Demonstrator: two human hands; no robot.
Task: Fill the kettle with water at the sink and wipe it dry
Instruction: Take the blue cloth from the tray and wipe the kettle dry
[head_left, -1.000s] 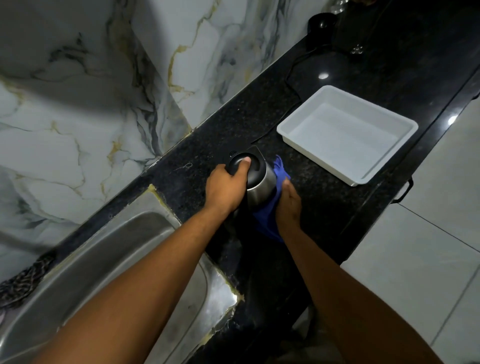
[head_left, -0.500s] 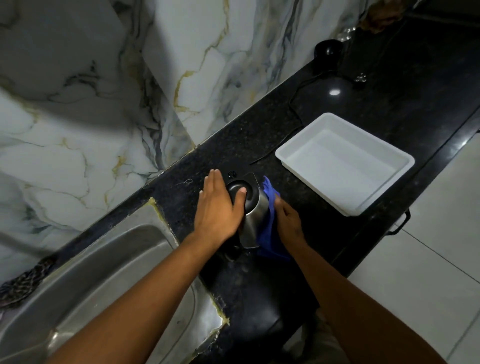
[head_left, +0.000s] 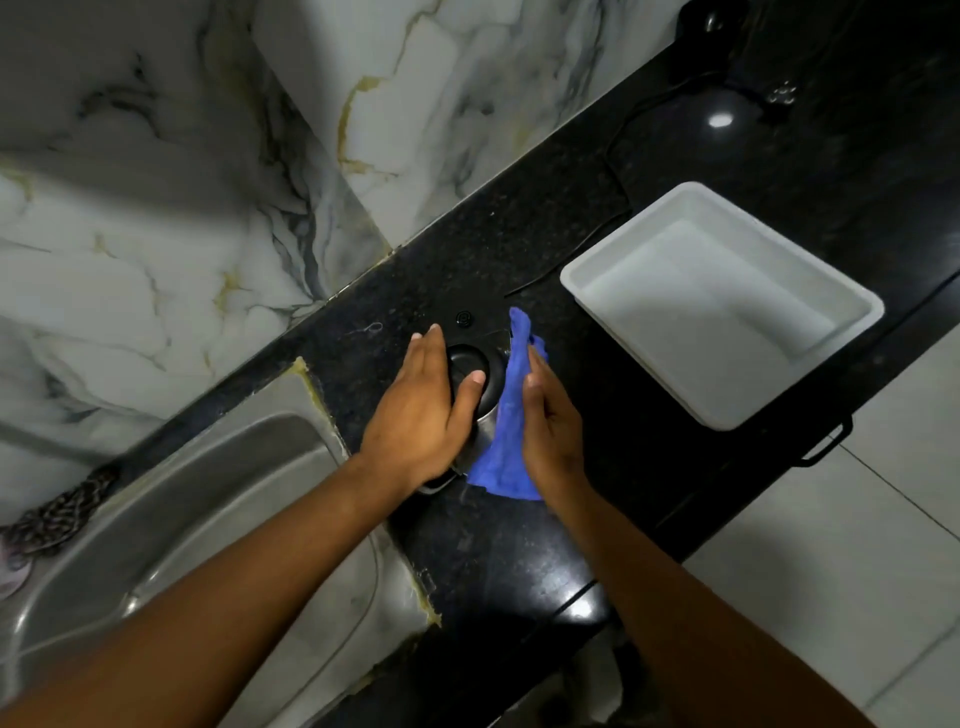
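A steel kettle with a black lid (head_left: 475, 371) stands upright on the black granite counter (head_left: 519, 545), just right of the sink (head_left: 156, 519). My left hand (head_left: 421, 415) lies flat over the kettle's left side, its thumb on the lid and fingers stretched out. My right hand (head_left: 550, 426) presses a blue cloth (head_left: 506, 415) against the kettle's right side. The cloth hangs from above the lid down to the counter. Most of the kettle's body is hidden between my hands.
A white plastic tray (head_left: 722, 306) sits on the counter to the right. A black cord (head_left: 613, 171) runs along the counter toward a black base (head_left: 706, 26) at the back. The marble wall (head_left: 208, 182) rises behind. The counter edge drops to tiled floor (head_left: 857, 545) at right.
My left hand has gone from gripping the lid to lying flat with fingers extended. My right hand and the cloth have slid up the kettle's side. The camera now looks more steeply down.
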